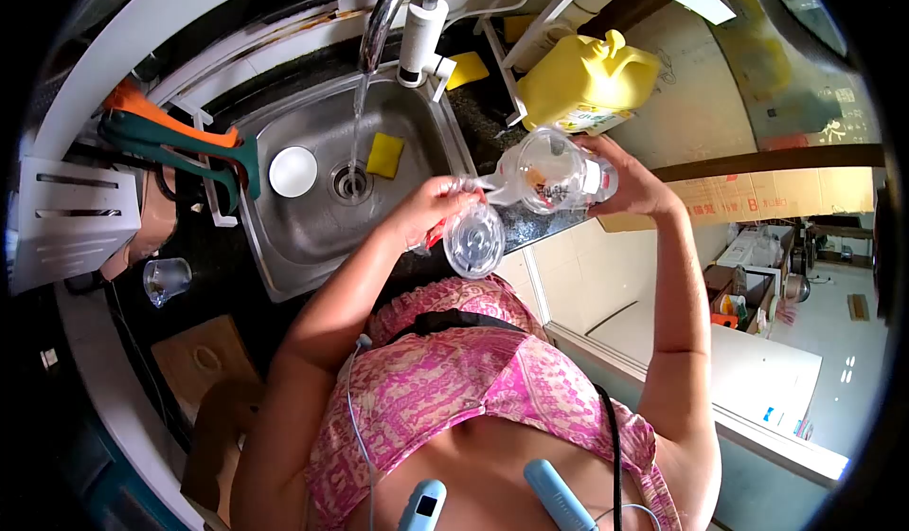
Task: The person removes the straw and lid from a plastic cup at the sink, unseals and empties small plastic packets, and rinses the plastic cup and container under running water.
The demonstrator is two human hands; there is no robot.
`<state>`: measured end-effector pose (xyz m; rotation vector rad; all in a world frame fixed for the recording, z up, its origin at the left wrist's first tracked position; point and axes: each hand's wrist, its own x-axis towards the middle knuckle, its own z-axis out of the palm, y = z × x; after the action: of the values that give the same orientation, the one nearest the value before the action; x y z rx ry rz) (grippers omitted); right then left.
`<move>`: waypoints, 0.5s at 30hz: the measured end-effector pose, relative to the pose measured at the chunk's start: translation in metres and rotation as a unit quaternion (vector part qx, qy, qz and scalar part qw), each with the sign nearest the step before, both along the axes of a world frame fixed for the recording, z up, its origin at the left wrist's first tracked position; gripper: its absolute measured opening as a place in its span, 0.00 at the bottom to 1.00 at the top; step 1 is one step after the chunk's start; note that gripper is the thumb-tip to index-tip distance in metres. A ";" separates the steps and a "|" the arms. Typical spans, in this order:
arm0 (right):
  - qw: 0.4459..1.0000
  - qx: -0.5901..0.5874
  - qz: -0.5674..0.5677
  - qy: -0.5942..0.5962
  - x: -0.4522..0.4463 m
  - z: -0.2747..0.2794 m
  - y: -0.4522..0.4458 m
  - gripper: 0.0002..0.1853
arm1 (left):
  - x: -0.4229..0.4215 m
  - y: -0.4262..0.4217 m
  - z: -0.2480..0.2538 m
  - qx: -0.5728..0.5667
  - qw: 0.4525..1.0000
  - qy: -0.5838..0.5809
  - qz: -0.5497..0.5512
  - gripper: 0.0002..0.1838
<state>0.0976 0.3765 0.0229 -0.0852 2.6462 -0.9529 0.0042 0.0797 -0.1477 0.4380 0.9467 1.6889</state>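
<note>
Clear cup [547,173] above dark counter [478,122]; 1 sponge [385,155] in steel sink [295,233].

- Black speckled countertop [478,119] around a stainless-steel sink [312,233], beneath a curved chrome faucet [383,19].
- Behind the sink, a pale backsplash strip [251,67] with brownish stains along its upper edge.
- Lower right of the countertop, cream tiles [578,261] with thin grout lines.
- At far right, pale grey floor [838,342] with small bright reflections, beside cluttered brown shelving [748,294].
- Near the shelving, 1 broad white panel [757,370], exact furniture type unclear.
- At lower left, a dark teal panel [114,474], mostly shadowed.
- Strong light over sink and tiles; deep shadow at left.
</note>
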 end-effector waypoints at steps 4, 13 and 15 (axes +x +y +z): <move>0.993 -0.114 -0.029 0.001 -0.007 -0.001 -0.024 0.54 | 0.014 -0.009 -0.009 -0.079 0.992 0.062 -0.073 0.11; 0.941 -0.318 0.105 -0.043 -0.136 -0.109 -0.141 0.52 | 0.034 0.015 -0.035 -0.190 0.975 0.053 0.099 0.10; 0.923 -0.340 0.118 -0.135 -0.153 -0.173 -0.161 0.55 | 0.044 0.016 -0.058 -0.116 0.982 0.032 0.145 0.11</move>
<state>-0.0551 0.2156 -0.1501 -0.3898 1.8989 -1.6118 0.0483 0.0952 -0.2057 0.2057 1.2872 1.8037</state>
